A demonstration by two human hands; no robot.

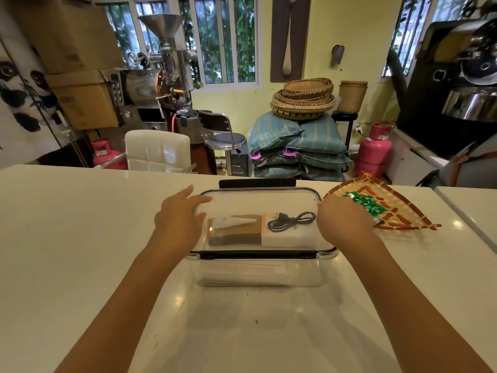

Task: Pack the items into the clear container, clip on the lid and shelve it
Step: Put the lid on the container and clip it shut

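Note:
A clear container stands on the white counter with its clear lid lying on top. The far black clip stands up; the near black clip lies flat along the front rim. Inside I see a brown cardboard pack, a white box and a coiled black cable. My left hand rests at the lid's left edge with fingers spread. At the lid's right edge sits my right hand, its fingers hidden from view.
A woven fan-shaped tray with several green packets lies right of the container. The white counter has a seam at far right. Beyond its far edge are a white chair, a stool, sacks and roasting machines.

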